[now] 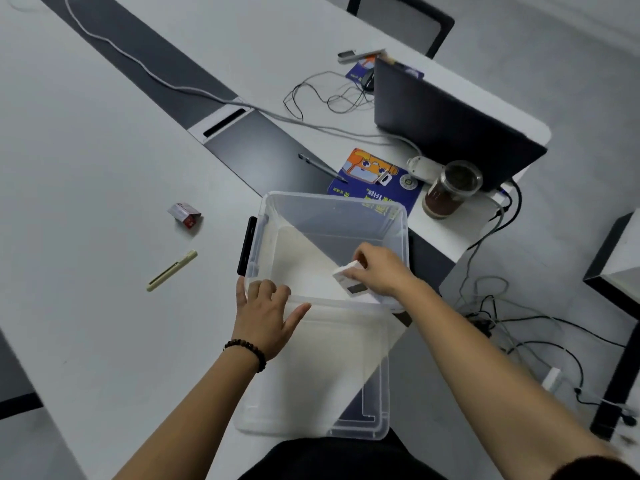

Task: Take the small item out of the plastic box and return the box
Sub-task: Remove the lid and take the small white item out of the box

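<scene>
The plastic box [332, 271] sits at the table's [86, 168] near edge, overhanging toward the person. A pen-like stick [172, 270] lies on the table at its 9 o'clock, a small packet [184, 213] at 10. A booklet [375, 183] lies at 12, just behind the box; a jar [450, 190] stands at 1, and a laptop [450, 123] behind it. A small item [349, 280] is inside the box, near its right wall.
</scene>
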### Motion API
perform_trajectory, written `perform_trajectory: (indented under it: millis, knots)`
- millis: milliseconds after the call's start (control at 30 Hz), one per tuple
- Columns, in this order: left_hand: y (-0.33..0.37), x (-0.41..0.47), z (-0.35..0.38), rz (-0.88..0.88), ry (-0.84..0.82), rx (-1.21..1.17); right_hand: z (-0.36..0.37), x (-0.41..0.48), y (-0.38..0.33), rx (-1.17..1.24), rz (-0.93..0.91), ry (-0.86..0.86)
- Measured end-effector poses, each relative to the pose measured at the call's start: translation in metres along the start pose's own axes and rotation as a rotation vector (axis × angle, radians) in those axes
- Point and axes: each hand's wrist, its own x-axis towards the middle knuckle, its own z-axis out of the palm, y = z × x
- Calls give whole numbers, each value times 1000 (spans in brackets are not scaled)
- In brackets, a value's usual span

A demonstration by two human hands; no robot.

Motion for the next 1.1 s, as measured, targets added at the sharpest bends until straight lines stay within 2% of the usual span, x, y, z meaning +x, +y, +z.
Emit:
perform_trajectory:
  millis: [67,133,200,300,367,467,567,700,833,967,1100]
  knots:
    - [1,-4,-8,-20,19,-78,-5,-27,-5,265,10,131]
    - [9,-14,-27,-75,95,-258,-3,-56,-10,482,-13,231]
    - [20,-26,-56,-195,137,-618,6,-87,-16,664,-76,314]
    - [37,-46,-96,-454,56,-1266,26,-132,-30,845,-213,371]
    - [39,-59,-108,-526,-17,-1413,38,-155,-40,800,-329,375]
    - [37,-80,-109,-471,-59,-1434,46,-170,-46,640,-439,361]
    - [33,-95,-103,-461,-18,-1518,48,-172,-46,650,-393,262]
    - [33,-109,-102,-400,83,-1536,53,-180,-52,1085,-220,6]
    - [32,-118,-97,-364,93,-1536,57,-187,-54,1276,-126,65]
    - [35,-125,-92,-305,77,-1475,64,-191,-52,1245,-97,101]
    - [32,-127,-87,-197,53,-1283,69,-192,-49,1240,-82,110]
